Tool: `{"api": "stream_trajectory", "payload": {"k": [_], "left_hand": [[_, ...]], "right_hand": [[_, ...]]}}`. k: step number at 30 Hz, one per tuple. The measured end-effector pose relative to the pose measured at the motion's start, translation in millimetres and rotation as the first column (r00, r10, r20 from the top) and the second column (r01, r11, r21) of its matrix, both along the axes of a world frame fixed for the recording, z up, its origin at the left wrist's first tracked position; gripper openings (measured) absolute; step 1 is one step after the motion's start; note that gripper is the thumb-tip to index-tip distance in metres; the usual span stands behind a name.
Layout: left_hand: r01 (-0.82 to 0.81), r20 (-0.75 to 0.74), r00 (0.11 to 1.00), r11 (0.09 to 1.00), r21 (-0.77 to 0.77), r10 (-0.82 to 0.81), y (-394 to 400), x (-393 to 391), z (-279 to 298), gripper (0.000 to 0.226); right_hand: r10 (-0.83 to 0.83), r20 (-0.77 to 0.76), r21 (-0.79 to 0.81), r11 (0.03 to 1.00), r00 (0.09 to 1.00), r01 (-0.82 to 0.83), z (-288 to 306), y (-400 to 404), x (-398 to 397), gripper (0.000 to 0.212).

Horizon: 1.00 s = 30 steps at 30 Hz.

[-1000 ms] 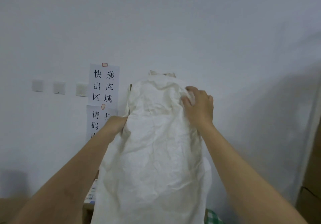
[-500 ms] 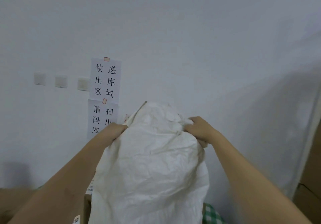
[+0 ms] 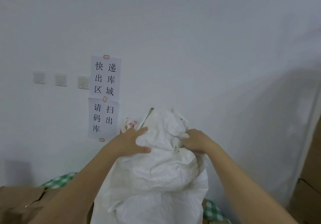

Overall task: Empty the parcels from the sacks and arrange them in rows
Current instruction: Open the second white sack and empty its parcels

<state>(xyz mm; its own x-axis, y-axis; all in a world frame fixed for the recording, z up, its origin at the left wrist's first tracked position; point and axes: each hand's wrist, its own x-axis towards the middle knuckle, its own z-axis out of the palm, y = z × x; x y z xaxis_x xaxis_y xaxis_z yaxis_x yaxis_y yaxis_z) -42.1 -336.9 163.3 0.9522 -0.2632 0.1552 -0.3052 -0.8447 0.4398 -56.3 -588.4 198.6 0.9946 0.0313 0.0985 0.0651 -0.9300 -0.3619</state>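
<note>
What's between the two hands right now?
Head view: only bunched top fabric of the white sack lies between the left hand and right hand.

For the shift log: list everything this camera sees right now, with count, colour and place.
sack: one, white, crumpled, centre, held up.
printed bag: one, white and red, behind the sack's top left.
paper signs: two, white with black characters, taped to the wall.
wall plates: three, white, left of the signs.
checked cloth: green and white, lower left and lower right.
cardboard boxes: brown, bottom left; more at the right edge.
left hand: fingers spread on the sack.
right hand: grips the sack's top.
</note>
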Motion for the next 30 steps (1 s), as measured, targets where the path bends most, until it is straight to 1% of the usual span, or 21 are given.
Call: {"api": "stream_trajectory", "payload": {"k": [1, 2, 4, 5, 6, 7, 9, 11, 13, 14, 16, 18, 20, 21, 23, 24, 25, 26, 28, 29, 30], "left_hand": [[-0.019, -0.014, 1.000, 1.000, 0.019, 0.020, -1, 1, -6, 0.090], [-0.041, -0.024, 0.999, 0.999, 0.029, 0.042, -3, -2, -9, 0.082], [-0.075, -0.040, 0.996, 0.996, 0.041, 0.076, -6, -6, -15, 0.070], [-0.076, -0.055, 0.995, 0.997, 0.034, 0.078, -7, -8, -17, 0.063], [-0.061, -0.070, 0.996, 0.998, 0.010, 0.061, -7, -11, -17, 0.054], [-0.032, -0.076, 0.997, 0.999, -0.018, 0.031, -9, -13, -16, 0.045], [-0.009, -0.091, 0.996, 0.998, -0.068, 0.003, -11, -15, -17, 0.025], [-0.027, -0.103, 0.995, 0.988, -0.155, 0.011, -10, -15, -19, 0.011], [-0.061, -0.157, 0.987, 0.949, -0.310, 0.012, -8, -11, -24, 0.010], [-0.079, -0.195, 0.981, 0.924, -0.375, 0.004, -8, -11, -25, 0.013], [-0.096, -0.247, 0.969, 0.910, -0.403, -0.007, -7, -10, -26, 0.019], [-0.075, -0.243, 0.970, 0.933, -0.352, -0.014, -8, -13, -27, 0.021], [-0.060, -0.132, 0.991, 0.966, -0.252, 0.027, -9, -12, -29, 0.026], [-0.076, -0.043, 0.997, 0.979, -0.189, 0.069, -9, -14, -31, 0.031], [-0.121, 0.170, 0.976, 0.986, -0.111, 0.139, -10, -19, -32, 0.048], [-0.120, 0.243, 0.960, 0.988, -0.096, 0.141, -10, -23, -31, 0.058], [-0.102, 0.282, 0.952, 0.991, -0.084, 0.122, -10, -25, -32, 0.069], [-0.085, 0.290, 0.952, 0.994, -0.070, 0.102, -9, -27, -33, 0.081], [-0.103, 0.241, 0.965, 0.995, 0.002, 0.100, -6, -30, -36, 0.109], [-0.123, 0.186, 0.976, 0.991, 0.053, 0.111, -4, -31, -36, 0.124], [-0.135, 0.109, 0.986, 0.986, 0.095, 0.124, -3, -31, -39, 0.133]], "right_hand": [[0.008, 0.043, 0.046, 0.999, 0.999, -0.010, -3, -1, -3, 0.015], [0.001, 0.091, 0.118, 0.993, 0.996, -0.012, -5, -2, -6, 0.026], [0.016, 0.174, 0.237, 0.970, 0.985, -0.057, -11, -4, -16, 0.065], [0.059, 0.217, 0.241, 0.964, 0.974, -0.112, -14, -3, -22, 0.082], [0.117, 0.244, 0.195, 0.966, 0.963, -0.167, -17, -2, -28, 0.095], [0.185, 0.254, 0.109, 0.970, 0.949, -0.218, -21, 0, -32, 0.104], [0.286, 0.205, -0.103, 0.957, 0.936, -0.270, -28, 1, -33, 0.117], [0.291, 0.149, -0.267, 0.932, 0.945, -0.245, -35, 3, -28, 0.121], [0.272, 0.142, -0.351, 0.913, 0.952, -0.208, -43, 7, -19, 0.112], [0.267, 0.142, -0.366, 0.909, 0.953, -0.200, -48, 10, -13, 0.103], [0.257, 0.123, -0.335, 0.920, 0.959, -0.204, -58, 12, -5, 0.081], [0.217, 0.085, -0.221, 0.956, 0.972, -0.194, -66, 11, 0, 0.059], [0.176, 0.029, -0.089, 0.981, 0.984, -0.173, -71, 8, 4, 0.047], [0.156, -0.004, -0.045, 0.987, 0.988, -0.156, -73, 7, 7, 0.046], [0.126, -0.066, -0.011, 0.992, 0.990, -0.127, -74, 6, 11, 0.048], [0.116, -0.095, -0.004, 0.993, 0.989, -0.116, -72, 6, 12, 0.054], [0.108, -0.128, 0.003, 0.994, 0.986, -0.108, -70, 6, 13, 0.060], [0.096, -0.161, 0.009, 0.995, 0.982, -0.095, -67, 6, 13, 0.067], [0.069, -0.192, 0.021, 0.998, 0.979, -0.067, -64, 5, 15, 0.073], [0.065, -0.204, 0.026, 0.998, 0.977, -0.061, -64, 4, 16, 0.073], [0.059, -0.209, 0.030, 0.998, 0.976, -0.054, -65, 3, 18, 0.072]]}}
